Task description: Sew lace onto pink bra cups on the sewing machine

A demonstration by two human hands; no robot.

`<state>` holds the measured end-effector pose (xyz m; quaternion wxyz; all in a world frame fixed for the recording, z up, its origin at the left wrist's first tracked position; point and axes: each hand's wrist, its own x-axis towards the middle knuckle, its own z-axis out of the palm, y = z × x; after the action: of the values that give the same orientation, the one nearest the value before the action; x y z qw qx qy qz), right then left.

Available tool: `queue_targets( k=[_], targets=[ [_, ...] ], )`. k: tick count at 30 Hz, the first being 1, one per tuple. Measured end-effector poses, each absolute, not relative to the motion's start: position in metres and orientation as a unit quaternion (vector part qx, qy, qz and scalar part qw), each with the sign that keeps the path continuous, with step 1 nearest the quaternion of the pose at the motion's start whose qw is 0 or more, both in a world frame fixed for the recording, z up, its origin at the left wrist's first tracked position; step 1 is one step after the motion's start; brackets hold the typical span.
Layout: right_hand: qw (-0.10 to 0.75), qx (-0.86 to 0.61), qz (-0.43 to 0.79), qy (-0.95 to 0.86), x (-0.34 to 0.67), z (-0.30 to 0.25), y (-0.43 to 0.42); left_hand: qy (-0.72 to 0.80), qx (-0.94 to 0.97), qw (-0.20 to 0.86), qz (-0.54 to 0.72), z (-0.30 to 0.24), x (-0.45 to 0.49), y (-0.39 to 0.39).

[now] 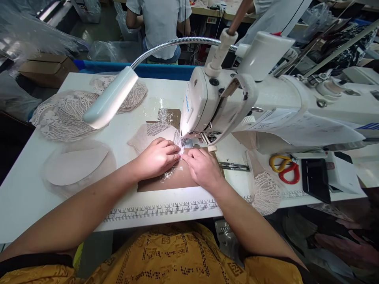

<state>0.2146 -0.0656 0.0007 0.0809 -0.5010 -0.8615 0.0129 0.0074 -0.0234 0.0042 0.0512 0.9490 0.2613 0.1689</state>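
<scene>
A white sewing machine (199,100) stands over the table, its needle area brightly lit. Just left of the needle, my left hand (158,157) presses the edge of a pale lace bra cup (139,138), fingers bent together on the fabric. My right hand (203,167) is at the front right of the needle, thumb and forefinger pinched on the same fabric edge. The fingertips of both hands nearly meet there. Beneath them lies a brown board (166,183) taped to the table. The seam itself is hidden by fingers and glare.
Lace pieces (65,114) and a sheer cup piece (79,165) lie at left. Tweezers (235,167), red-and-yellow scissors (286,167) and a black device (315,177) are at right. A lamp (111,96) overhangs the table; a printed ruler (166,209) runs along the front. Another person (161,27) sits beyond.
</scene>
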Motion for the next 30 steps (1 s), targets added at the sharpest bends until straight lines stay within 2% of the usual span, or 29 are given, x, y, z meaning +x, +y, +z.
queue_targets(
  k=[13,22,30],
  targets=[
    [0.049,-0.548,-0.010,-0.835,0.208,0.000,-0.060,0.276,0.945,0.021,0.176,-0.002,0.007,-0.012],
    [0.130,-0.528,0.018,-0.839,0.217,-0.006,-0.060,0.346,0.920,0.016,0.185,-0.010,0.003,0.001],
    [0.153,-0.516,0.031,-0.842,0.220,-0.008,-0.057,0.451,0.873,0.004,0.186,-0.012,-0.004,0.006]
  ],
)
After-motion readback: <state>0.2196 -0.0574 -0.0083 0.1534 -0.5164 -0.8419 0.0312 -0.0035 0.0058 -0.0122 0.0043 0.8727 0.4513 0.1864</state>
